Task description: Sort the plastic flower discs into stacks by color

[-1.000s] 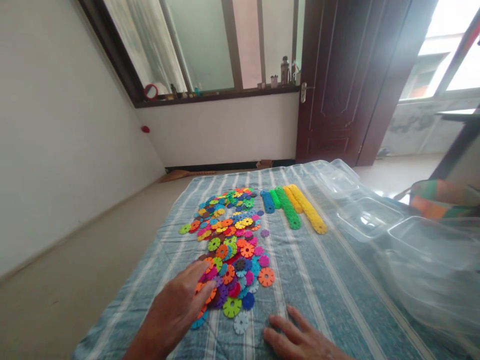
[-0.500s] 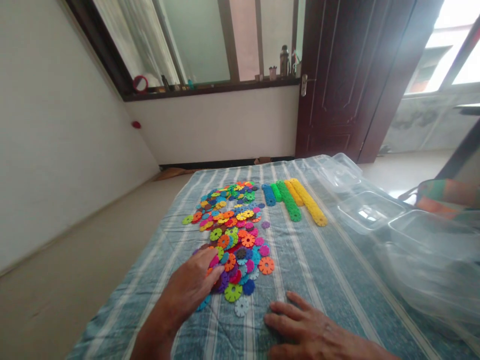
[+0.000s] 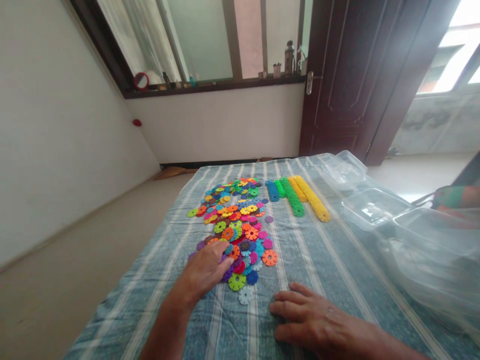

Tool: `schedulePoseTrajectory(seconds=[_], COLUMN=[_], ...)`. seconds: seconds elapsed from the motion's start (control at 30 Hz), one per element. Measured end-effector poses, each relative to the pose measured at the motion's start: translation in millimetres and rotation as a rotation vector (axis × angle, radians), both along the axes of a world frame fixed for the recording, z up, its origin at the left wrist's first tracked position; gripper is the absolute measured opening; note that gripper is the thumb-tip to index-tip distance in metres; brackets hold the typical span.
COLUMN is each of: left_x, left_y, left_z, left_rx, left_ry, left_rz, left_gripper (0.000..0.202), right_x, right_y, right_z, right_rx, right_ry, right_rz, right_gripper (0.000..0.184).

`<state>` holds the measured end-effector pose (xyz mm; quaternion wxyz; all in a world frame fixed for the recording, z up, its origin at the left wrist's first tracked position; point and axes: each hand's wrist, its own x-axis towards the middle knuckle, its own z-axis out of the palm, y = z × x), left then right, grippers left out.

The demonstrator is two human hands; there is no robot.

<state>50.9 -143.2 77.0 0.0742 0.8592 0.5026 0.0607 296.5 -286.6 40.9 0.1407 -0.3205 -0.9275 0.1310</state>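
Observation:
A loose pile of colourful notched plastic discs [image 3: 251, 233] lies on the striped cloth. At the pile's near left side my left hand [image 3: 205, 265] rests over several discs, its thumb and forefinger apart. The other fingertips of that hand are hidden. Flat on the cloth to the right of the pile lies my right hand [image 3: 305, 312], fingers spread, holding nothing. A pale grey disc [image 3: 245, 295] and a lime green disc [image 3: 237, 281] lie between the hands. Beyond the pile, long stacks of discs lie side by side: blue [image 3: 272, 191], green [image 3: 292, 197] and yellow [image 3: 313, 199].
Clear plastic containers [image 3: 373, 209] stand along the right side of the cloth-covered surface [image 3: 300, 260]. A blurred orange and green item [image 3: 455, 196] is at the far right. Behind are a dark door [image 3: 345, 80] and a window ledge with a flask [image 3: 289, 59].
My left hand has shifted slightly forward over the pile and now covers a lime disc seen at its fingertips. My right hand stays flat. The view has moved a little.

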Motion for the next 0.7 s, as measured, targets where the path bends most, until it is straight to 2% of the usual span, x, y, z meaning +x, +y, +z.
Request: schedulePoseTrajectory(seconds=[0.1,0.27,0.43,0.57,0.7], left_x=[0.0,-3.8,-11.4,-12.3,-9.5], left_y=[6.0,16.4,28.5,32.8,30.1], left_z=[-4.7,-14.1,-32.8,-42.9,-45.2], left_rx=[-0.047,0.048,0.149,0.216,0.248], left_ry=[0.050,0.011,-0.061,-0.102,-0.118], left_rz=[0.001,0.016,0.069,0.080,0.082], left_gripper=[0.025,0.030,0.039,0.036,0.037], right_x=[1.6,5.4,6.1,6.2,6.5], right_y=[-0.7,-1.1,-0.7,5.6,13.0], right_z=[-0.2,-9.1,-22.3,-26.9,-28.0], right_rx=[-0.038,-0.093,-0.067,-0.057,-0.068], right_ry=[0.046,0.103,0.208,0.255,0.310], right_rz=[-0.015,0.003,-0.072,-0.086,-0.100], right_gripper=[0.014,0.027,0.040,0.038,0.032])
